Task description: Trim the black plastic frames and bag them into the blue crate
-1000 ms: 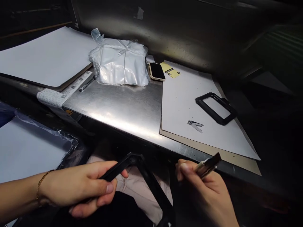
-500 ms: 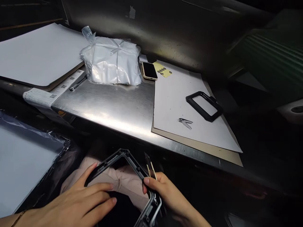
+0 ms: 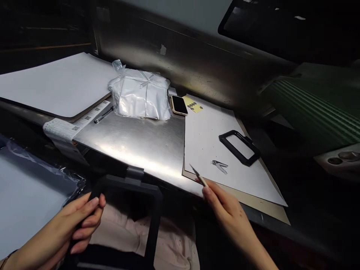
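My left hand (image 3: 83, 221) is closed around the left side of a black plastic frame (image 3: 154, 225), held upright above my lap. A short tab (image 3: 134, 174) sticks up from the frame's top edge. My right hand (image 3: 227, 202), apart from the frame, grips a slim utility knife (image 3: 203, 180) with a pale handle. The knife's dark blade points up and left, over the near edge of the white sheet (image 3: 202, 142). On that sheet lie small nippers (image 3: 219, 165) with grey handles and a second black frame (image 3: 239, 148).
A tied bundle of clear plastic bags (image 3: 142, 95) and a phone (image 3: 179, 105) sit on the metal table (image 3: 135, 137). Beside the phone is a yellow sticker sheet (image 3: 193, 103). A pen (image 3: 103, 114) and a white board (image 3: 59, 84) lie left; a lined box (image 3: 33, 202) stands lower left.
The held frame has been turned over and raised, and my left hand now grips its side. My right hand has let go of it and moved right and up with the knife. The view has tilted up.
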### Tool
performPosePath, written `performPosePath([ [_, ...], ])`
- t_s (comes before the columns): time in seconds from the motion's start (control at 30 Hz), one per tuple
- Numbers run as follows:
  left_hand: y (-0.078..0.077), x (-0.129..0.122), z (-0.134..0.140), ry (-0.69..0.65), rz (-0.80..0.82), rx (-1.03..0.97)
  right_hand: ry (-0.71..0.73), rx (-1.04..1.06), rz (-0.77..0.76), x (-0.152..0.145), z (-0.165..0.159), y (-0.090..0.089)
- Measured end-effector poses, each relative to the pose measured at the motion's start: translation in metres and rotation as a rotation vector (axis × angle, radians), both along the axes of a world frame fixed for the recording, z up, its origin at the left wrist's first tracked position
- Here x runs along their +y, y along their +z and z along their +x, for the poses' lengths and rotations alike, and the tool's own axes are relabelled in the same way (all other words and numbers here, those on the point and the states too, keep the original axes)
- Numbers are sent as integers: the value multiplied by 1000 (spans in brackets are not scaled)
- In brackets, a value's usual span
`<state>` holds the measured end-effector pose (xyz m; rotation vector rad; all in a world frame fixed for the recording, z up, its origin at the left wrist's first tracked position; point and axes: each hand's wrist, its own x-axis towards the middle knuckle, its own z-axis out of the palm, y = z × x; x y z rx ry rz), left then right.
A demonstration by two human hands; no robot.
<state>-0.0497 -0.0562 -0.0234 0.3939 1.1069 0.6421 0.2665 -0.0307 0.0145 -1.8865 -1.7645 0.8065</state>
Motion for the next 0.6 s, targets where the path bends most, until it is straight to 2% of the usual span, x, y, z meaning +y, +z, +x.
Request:
performPosePath([
  [0.07, 5, 5, -1, 16, 4, -22, -38, -164, 154, 26, 15, -5],
  [0.17, 8, 6, -6, 59, 19, -27, -71, -353, 289, 63, 29, -22],
  [0.27, 7, 6, -17, 81, 28, -13, -38, -474, 396, 97, 23, -31],
  [0.43, 5, 12, -38, 188, 68, -57, 185, -460, 558, 165, -39, -12],
  [0.5, 4, 12, -46, 233, 63, -90, 240, -445, 573, 198, -69, -5],
  [0.6, 1, 10, -55, 302, 38, -128, 266, -456, 541, 243, -102, -4],
])
